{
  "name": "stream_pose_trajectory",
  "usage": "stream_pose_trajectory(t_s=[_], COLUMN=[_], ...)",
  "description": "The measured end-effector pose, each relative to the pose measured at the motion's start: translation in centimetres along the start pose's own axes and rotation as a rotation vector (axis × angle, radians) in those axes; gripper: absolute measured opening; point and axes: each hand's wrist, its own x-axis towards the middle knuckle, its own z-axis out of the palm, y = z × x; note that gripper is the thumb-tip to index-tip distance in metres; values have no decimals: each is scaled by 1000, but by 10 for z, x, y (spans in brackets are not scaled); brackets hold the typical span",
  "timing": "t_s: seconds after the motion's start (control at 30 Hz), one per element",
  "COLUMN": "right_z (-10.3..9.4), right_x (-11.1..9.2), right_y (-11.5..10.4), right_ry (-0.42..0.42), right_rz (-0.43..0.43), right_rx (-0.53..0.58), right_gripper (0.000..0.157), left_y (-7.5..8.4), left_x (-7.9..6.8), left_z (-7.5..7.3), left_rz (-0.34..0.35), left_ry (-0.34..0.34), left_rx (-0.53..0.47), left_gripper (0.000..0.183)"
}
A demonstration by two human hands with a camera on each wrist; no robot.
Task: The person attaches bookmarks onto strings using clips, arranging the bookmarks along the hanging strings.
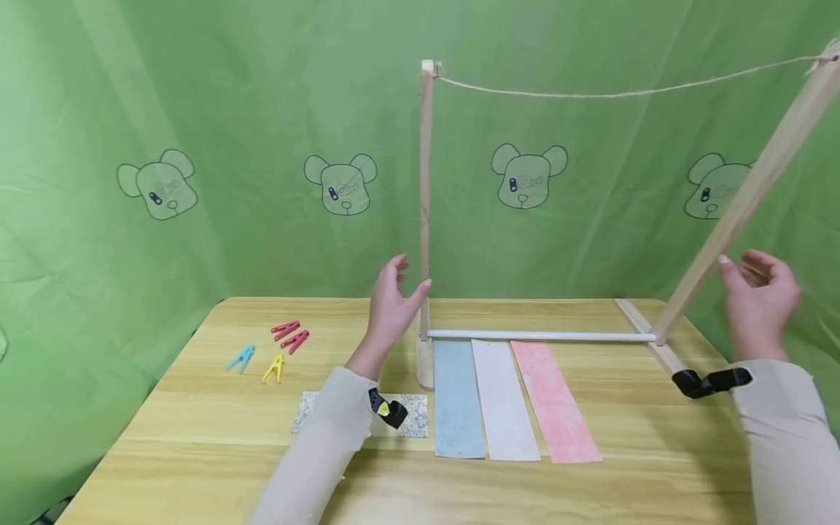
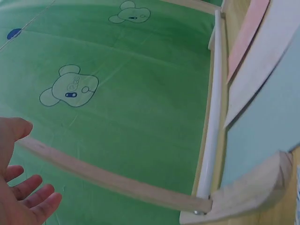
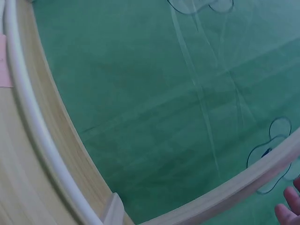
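Note:
A wooden frame stands on the table, its left post (image 1: pixel 424 182) upright and its right post (image 1: pixel 755 193) slanting in the head view. Twine (image 1: pixel 590 95) sags between the post tops, and a white rod (image 1: pixel 538 336) joins them low down. My left hand (image 1: pixel 390 306) is at the lower left post, thumb overlapping it, fingers spread and loosely bent. Beside the right post, my right hand (image 1: pixel 761 306) has its thumb tip at the wood and its fingers relaxed. Only some fingertips (image 3: pixel 291 201) show in the right wrist view. Neither hand holds anything.
Blue (image 1: pixel 459 408), white (image 1: pixel 507 408) and pink (image 1: pixel 558 408) strips lie in front of the rod. My left sleeve partly covers a patterned strip (image 1: pixel 413 417). Two red clothespins (image 1: pixel 295 341), a blue clothespin (image 1: pixel 242 358) and a yellow clothespin (image 1: pixel 274 368) lie at left. Green curtain (image 1: pixel 262 240) hangs behind.

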Motion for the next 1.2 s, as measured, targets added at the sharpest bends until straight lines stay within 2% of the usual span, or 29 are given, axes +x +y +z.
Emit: stream_pose_trajectory(t_s=[0.17,0.33,0.47,0.6,0.87,1.03,1.2], right_z=[7,11,15,20,28,25,24], right_x=[7,13,13,14,10,13,15], right_y=[-2,5,11,12,10,12,13], right_ry=[-16,22,33,39,77,97,79], right_rz=[43,60,76,86,37,21,8], right_rx=[123,212,171,123,167,165,128], right_gripper=[47,37,34,34,25,22,21], left_y=[5,5,3,4,-4,-4,-3], left_x=[5,9,11,12,12,13,14], left_z=[9,21,28,30,35,39,38], left_rz=[22,23,22,26,5,28,47], left_ry=[48,104,155,177,213,230,225], left_rx=[-8,-14,-30,-34,28,40,71], left_gripper=[59,51,47,43,39,35,32])
